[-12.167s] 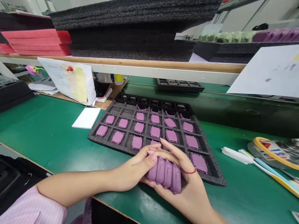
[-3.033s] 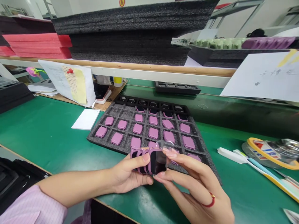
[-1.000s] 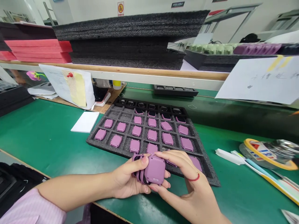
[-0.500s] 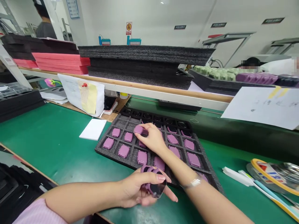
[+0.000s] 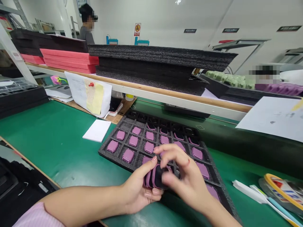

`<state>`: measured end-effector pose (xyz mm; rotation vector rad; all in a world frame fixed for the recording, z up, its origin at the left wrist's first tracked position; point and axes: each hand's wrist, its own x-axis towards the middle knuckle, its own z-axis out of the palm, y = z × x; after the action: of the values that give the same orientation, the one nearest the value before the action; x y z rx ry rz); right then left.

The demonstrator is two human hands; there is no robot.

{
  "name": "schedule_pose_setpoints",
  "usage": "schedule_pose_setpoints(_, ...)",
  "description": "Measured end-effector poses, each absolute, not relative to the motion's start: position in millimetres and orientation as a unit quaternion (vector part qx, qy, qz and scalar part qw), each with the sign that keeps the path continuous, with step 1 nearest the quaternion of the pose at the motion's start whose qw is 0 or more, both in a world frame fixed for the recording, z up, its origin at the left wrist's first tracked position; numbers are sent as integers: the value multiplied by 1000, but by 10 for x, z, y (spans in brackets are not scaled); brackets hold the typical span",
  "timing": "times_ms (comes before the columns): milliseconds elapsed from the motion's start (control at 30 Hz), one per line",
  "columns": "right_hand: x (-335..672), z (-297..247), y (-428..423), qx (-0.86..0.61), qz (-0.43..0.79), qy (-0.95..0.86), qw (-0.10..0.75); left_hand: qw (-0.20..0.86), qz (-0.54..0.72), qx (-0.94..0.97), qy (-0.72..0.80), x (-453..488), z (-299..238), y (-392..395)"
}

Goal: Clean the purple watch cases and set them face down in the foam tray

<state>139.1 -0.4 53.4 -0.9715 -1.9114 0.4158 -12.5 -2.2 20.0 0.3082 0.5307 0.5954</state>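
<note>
My left hand (image 5: 137, 189) is closed around a short stack of purple watch cases (image 5: 150, 179) with dark glossy faces, held over the front edge of the foam tray. Close against the right side of this stack is my right hand (image 5: 189, 176), its fingers curved and apart, its thumb blurred at the last watch case. No watch case shows clearly gripped in it. Beneath both hands lies the black foam tray (image 5: 119, 162). Purple watch cases (image 5: 128, 155) sit singly in many of its compartments, and some in the back rows show dark faces. My hands hide part of the tray.
A white pad (image 5: 97, 130) lies left of the tray on the green table (image 5: 59, 145). At right are a tape roll (image 5: 284, 192) and white tool-like sticks (image 5: 248, 190). The shelf above bears black foam sheets (image 5: 151, 55) and red foam (image 5: 68, 61). A person (image 5: 87, 26) stands beyond.
My right hand has left a watch case in a back-left compartment and come back to the stack in my left hand. The head view has shifted slightly.
</note>
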Motion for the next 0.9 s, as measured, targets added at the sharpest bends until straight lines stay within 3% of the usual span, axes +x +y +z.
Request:
schedule_pose_setpoints(133,1481,521,-360,-381,83,-831,397,921,280,141,232,-130,189,-25)
schedule_pose_setpoints(267,1480,478,-362,-385,62,-816,428,931,262,142,210,-138,197,-15)
schedule_pose_setpoints(400,1494,505,-325,-412,91,-739,525,938,247,155,187,-149,207,-9)
schedule_pose_setpoints(567,1594,506,-345,-462,258,-513,676,940,233,178,174,-154,212,-11)
schedule_pose_setpoints(733,1645,528,-381,-465,260,-544,649,941,232,194,153,-166,205,-18)
schedule_pose_setpoints(900,1760,634,-441,-500,100,-622,594,936,238,224,133,-169,196,-6)
